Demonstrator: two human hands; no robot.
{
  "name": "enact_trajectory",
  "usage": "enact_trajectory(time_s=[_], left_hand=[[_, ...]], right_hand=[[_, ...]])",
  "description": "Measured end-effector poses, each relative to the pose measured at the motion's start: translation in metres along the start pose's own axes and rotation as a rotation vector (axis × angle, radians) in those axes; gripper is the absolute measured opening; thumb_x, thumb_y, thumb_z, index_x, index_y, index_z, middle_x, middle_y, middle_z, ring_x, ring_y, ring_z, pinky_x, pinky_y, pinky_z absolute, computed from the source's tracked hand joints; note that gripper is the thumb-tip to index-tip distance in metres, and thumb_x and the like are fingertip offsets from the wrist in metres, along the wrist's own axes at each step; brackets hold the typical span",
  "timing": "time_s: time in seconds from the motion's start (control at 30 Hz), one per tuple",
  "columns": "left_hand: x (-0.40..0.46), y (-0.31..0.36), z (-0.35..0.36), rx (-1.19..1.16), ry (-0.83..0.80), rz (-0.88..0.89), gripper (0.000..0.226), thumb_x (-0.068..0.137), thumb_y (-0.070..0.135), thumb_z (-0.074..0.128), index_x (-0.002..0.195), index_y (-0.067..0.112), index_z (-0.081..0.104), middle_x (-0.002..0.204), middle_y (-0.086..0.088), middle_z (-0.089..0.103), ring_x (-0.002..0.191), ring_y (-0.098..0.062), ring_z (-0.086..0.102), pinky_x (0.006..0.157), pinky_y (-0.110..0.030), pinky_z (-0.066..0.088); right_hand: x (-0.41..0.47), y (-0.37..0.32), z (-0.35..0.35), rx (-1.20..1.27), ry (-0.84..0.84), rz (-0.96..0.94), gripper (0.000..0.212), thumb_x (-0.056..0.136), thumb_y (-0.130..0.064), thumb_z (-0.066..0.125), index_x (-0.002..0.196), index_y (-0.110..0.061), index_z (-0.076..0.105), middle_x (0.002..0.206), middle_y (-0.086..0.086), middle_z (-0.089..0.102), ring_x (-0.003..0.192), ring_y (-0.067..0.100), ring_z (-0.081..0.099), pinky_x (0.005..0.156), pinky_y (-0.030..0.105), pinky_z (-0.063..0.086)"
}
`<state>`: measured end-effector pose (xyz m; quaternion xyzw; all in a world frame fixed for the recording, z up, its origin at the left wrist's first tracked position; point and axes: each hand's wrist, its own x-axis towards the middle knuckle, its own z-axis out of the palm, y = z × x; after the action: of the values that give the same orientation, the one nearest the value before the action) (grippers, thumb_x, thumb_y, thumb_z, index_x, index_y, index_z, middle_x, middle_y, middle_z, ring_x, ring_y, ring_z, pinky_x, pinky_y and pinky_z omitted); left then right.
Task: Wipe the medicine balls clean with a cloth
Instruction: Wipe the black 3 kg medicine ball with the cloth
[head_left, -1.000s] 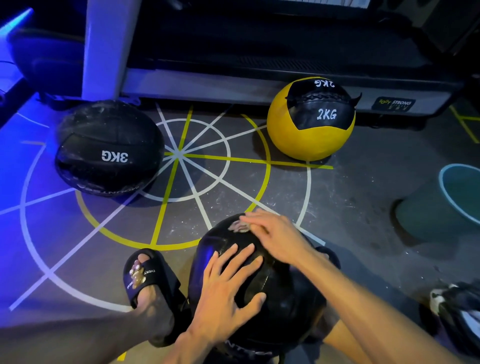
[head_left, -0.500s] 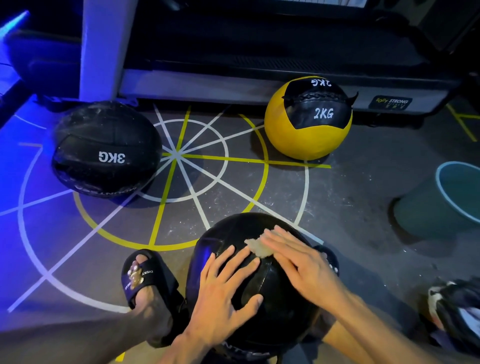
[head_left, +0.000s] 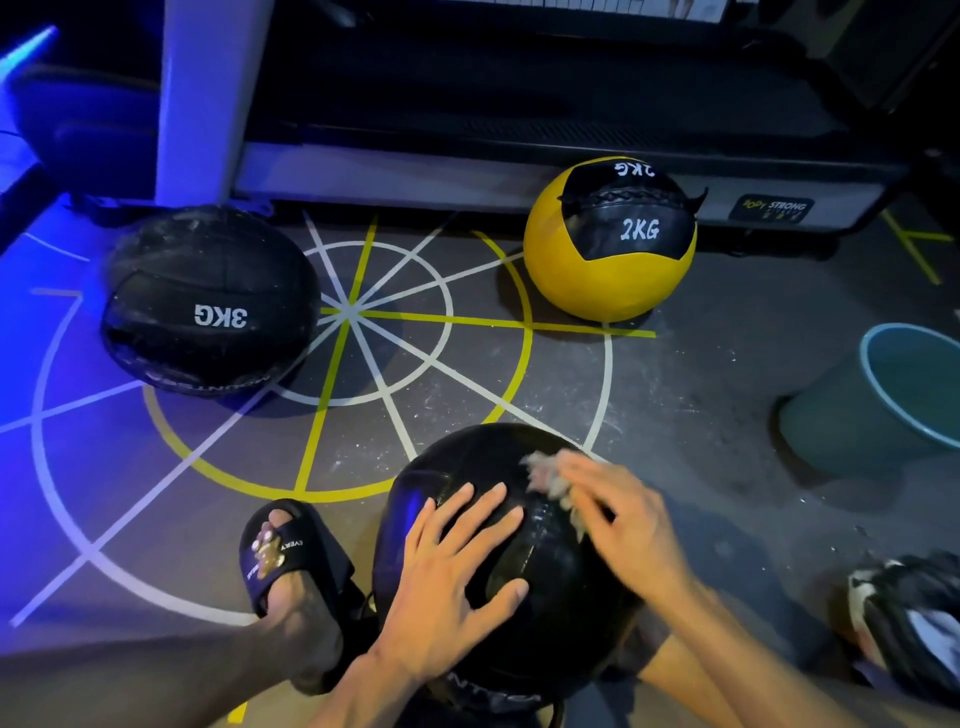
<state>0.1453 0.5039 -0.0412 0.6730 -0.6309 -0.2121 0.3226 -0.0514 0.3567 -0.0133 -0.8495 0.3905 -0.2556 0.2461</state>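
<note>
A black medicine ball (head_left: 467, 457) sits on the floor right in front of me. My left hand (head_left: 457, 561) lies flat on its near side with fingers spread. My right hand (head_left: 618, 514) presses a small pale cloth (head_left: 550, 478) against the ball's top right; the hand is blurred and the cloth peeks out from under its fingers. A dusty black ball marked 3KG (head_left: 208, 301) lies at the left. At the back right stands a yellow and black ball marked 2KG (head_left: 610, 239).
My foot in a black slide sandal (head_left: 291, 561) stands left of the near ball. A teal bucket (head_left: 883, 400) sits at the right edge. A dark shoe or bag (head_left: 909, 623) lies at bottom right. A machine base (head_left: 467, 171) runs along the back. Floor has painted lines.
My right hand with the cloth slid from the ball's top down toward the middle, then back up to the top right. My left hand has stayed put.
</note>
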Motion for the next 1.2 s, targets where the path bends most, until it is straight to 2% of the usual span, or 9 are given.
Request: enact_trajectory(time_s=[0.1, 0.27, 0.5, 0.63, 0.77, 0.93, 1.03, 1.1, 1.2], left_hand=[[0.000, 0.000, -0.001, -0.012, 0.007, -0.003, 0.061, 0.095, 0.058, 0.064, 0.151, 0.047, 0.043, 0.164, 0.028, 0.024, 0.157, -0.009, 0.013, 0.126, -0.052, 0.009], [0.011, -0.007, -0.012, -0.051, 0.008, -0.032, 0.061, 0.093, 0.062, 0.060, 0.150, 0.045, 0.046, 0.163, 0.029, 0.026, 0.156, -0.006, 0.012, 0.127, -0.049, 0.006], [0.045, -0.035, -0.030, -0.106, -0.061, -0.078, 0.064, 0.092, 0.068, 0.056, 0.150, 0.045, 0.045, 0.162, 0.029, 0.028, 0.155, -0.001, 0.011, 0.125, -0.056, 0.013], [0.054, -0.043, -0.035, -0.112, -0.066, -0.086, 0.064, 0.091, 0.070, 0.054, 0.150, 0.045, 0.045, 0.162, 0.027, 0.029, 0.155, 0.000, 0.011, 0.126, -0.053, 0.015], [0.047, -0.040, -0.034, -0.142, -0.092, -0.083, 0.063, 0.091, 0.068, 0.057, 0.150, 0.047, 0.045, 0.162, 0.030, 0.027, 0.155, 0.000, 0.008, 0.126, -0.057, 0.012], [0.039, -0.032, -0.030, -0.133, -0.082, -0.082, 0.063, 0.092, 0.068, 0.057, 0.149, 0.046, 0.045, 0.162, 0.031, 0.027, 0.156, -0.001, 0.007, 0.126, -0.057, 0.008], [0.038, -0.030, -0.029, -0.134, -0.070, -0.090, 0.063, 0.090, 0.069, 0.056, 0.149, 0.046, 0.046, 0.161, 0.031, 0.027, 0.155, -0.001, 0.007, 0.126, -0.057, 0.010], [0.037, -0.033, -0.030, -0.145, -0.078, -0.097, 0.064, 0.090, 0.069, 0.056, 0.149, 0.047, 0.046, 0.161, 0.032, 0.026, 0.155, 0.000, 0.006, 0.126, -0.057, 0.010], [0.037, -0.035, -0.031, -0.147, -0.070, -0.110, 0.064, 0.090, 0.069, 0.057, 0.149, 0.047, 0.046, 0.161, 0.032, 0.026, 0.155, 0.000, 0.006, 0.126, -0.057, 0.009]], right_hand=[[0.018, 0.035, -0.006, -0.098, -0.041, 0.413, 0.027, 0.093, -0.005, 0.068, 0.112, -0.020, 0.078, 0.102, -0.002, 0.077, 0.096, 0.023, 0.069, 0.076, 0.006, 0.036], [0.007, 0.042, -0.018, 0.235, 0.153, 0.678, 0.029, 0.094, -0.009, 0.068, 0.094, -0.038, 0.069, 0.091, -0.010, 0.076, 0.082, 0.007, 0.068, 0.083, 0.034, 0.055], [-0.040, -0.033, -0.018, 0.140, 0.313, 0.291, 0.023, 0.094, -0.011, 0.065, 0.111, -0.022, 0.073, 0.108, -0.010, 0.070, 0.099, 0.011, 0.066, 0.090, 0.034, 0.054], [-0.067, -0.067, 0.008, -0.161, 0.016, -0.193, 0.029, 0.089, -0.008, 0.069, 0.114, -0.022, 0.069, 0.125, -0.005, 0.061, 0.104, 0.021, 0.058, 0.090, 0.032, 0.048], [-0.059, -0.047, 0.020, -0.338, -0.107, -0.248, 0.031, 0.085, -0.013, 0.067, 0.113, -0.028, 0.064, 0.122, -0.006, 0.058, 0.101, 0.024, 0.057, 0.079, 0.038, 0.051], [-0.001, -0.002, 0.003, -0.177, 0.035, 0.319, 0.015, 0.097, -0.008, 0.057, 0.107, -0.014, 0.065, 0.097, -0.002, 0.059, 0.078, 0.016, 0.059, 0.061, 0.018, 0.043], [0.037, 0.018, -0.018, 0.509, 0.279, 1.022, 0.013, 0.100, -0.001, 0.052, 0.101, -0.006, 0.064, 0.070, 0.008, 0.065, 0.052, 0.017, 0.063, 0.039, 0.020, 0.043], [0.044, 0.013, -0.037, 0.631, 0.242, 1.065, 0.008, 0.101, -0.010, 0.057, 0.100, -0.011, 0.065, 0.089, 0.014, 0.072, 0.060, 0.012, 0.067, 0.050, 0.025, 0.052], [0.032, -0.027, -0.057, 0.859, -0.224, 0.820, 0.009, 0.100, -0.006, 0.057, 0.107, -0.008, 0.063, 0.092, 0.014, 0.072, 0.055, 0.017, 0.065, 0.041, 0.025, 0.050]])
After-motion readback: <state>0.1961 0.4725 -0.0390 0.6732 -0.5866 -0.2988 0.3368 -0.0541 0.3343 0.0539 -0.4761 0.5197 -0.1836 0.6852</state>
